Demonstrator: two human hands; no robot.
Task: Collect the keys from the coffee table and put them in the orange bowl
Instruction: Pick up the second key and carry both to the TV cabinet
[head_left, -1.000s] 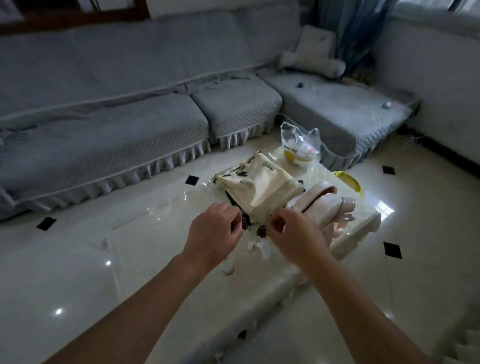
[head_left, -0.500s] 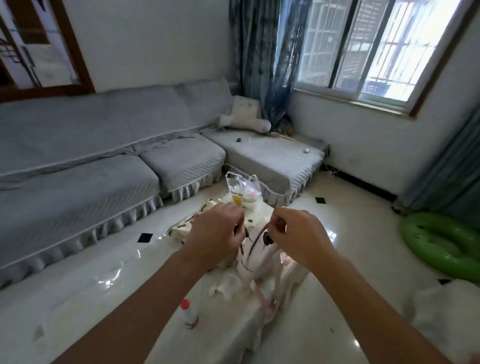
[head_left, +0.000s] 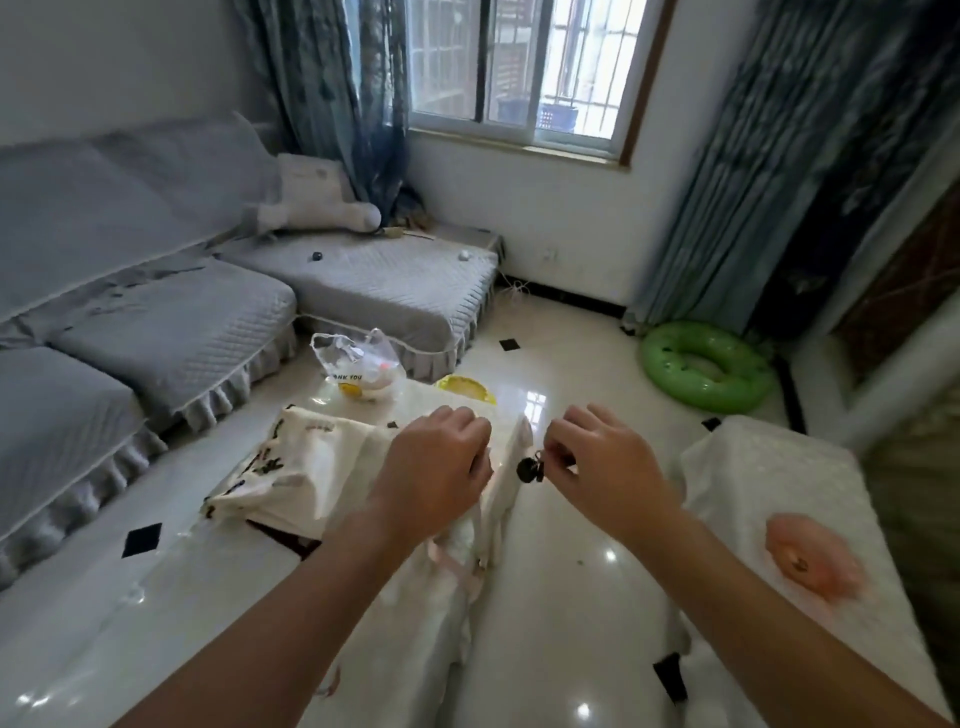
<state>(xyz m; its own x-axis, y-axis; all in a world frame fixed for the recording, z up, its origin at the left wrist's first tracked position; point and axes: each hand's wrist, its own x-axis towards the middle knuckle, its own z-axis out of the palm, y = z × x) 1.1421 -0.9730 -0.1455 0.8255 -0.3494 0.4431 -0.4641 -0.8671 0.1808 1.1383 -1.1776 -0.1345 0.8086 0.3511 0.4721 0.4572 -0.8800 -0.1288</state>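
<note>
Above floor, right hand (head_left: 608, 467) fingers (head_left: 558, 457) pinch keys (head_left: 531, 469).

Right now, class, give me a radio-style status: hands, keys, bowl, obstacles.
Right hand pinching keys, lifted. Left hand closed, contents hidden. Orange bowl on covered stand to the right, path open.

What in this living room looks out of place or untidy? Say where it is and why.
A green swim ring lies on the tiled floor by the curtain, odd indoors. On the coffee table, a cream tote bag lies crumpled beside a loose plastic bag. The right hand pinches the keys.
</note>
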